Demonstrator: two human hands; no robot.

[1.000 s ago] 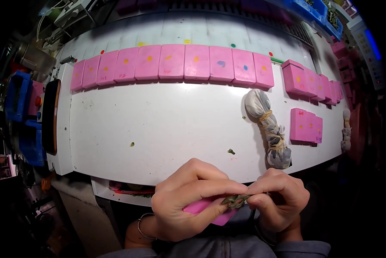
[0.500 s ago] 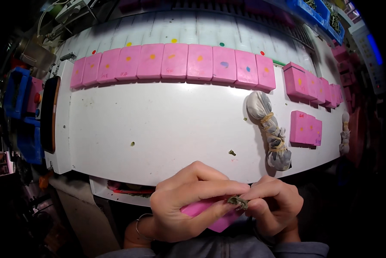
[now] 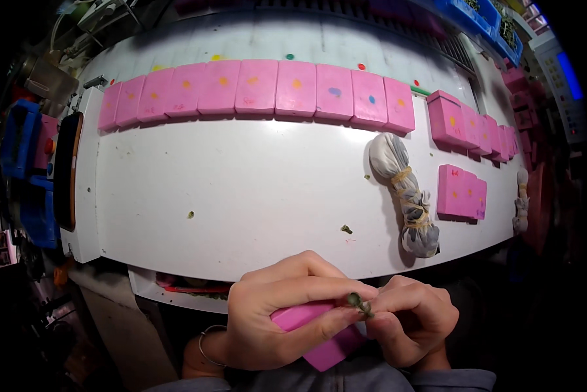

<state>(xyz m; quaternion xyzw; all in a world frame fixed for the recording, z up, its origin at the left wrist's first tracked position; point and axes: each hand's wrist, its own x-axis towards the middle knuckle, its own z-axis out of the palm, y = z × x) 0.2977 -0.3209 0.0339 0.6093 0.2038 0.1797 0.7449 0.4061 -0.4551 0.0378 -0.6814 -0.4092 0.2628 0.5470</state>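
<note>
My left hand (image 3: 260,320) is closed round a pink rubber mould block (image 3: 332,346), which sits tilted below its fingers near my body. Between both hands' fingertips is a small dark green piece (image 3: 358,302) with a rounded end and a thin stem. My right hand (image 3: 414,320) is closed, its thumb and forefinger pinching the stem end of that piece. The left fingertips lie against the same piece from the other side. Both hands are just off the near edge of the white table (image 3: 241,189).
A row of pink blocks (image 3: 296,88) stands at the back, more blocks (image 3: 460,189) at right. Beside them lies a tied cloth bundle (image 3: 404,196). Green scraps (image 3: 347,229) dot the table. A dark phone-like panel (image 3: 68,170) lines the left edge; an open drawer (image 3: 143,284) sits below.
Held between my fingertips, the green piece has turned, its rounded end now up. The coloured dots behind the block row have slid left. My view has shifted slightly; both hands keep their grip.
</note>
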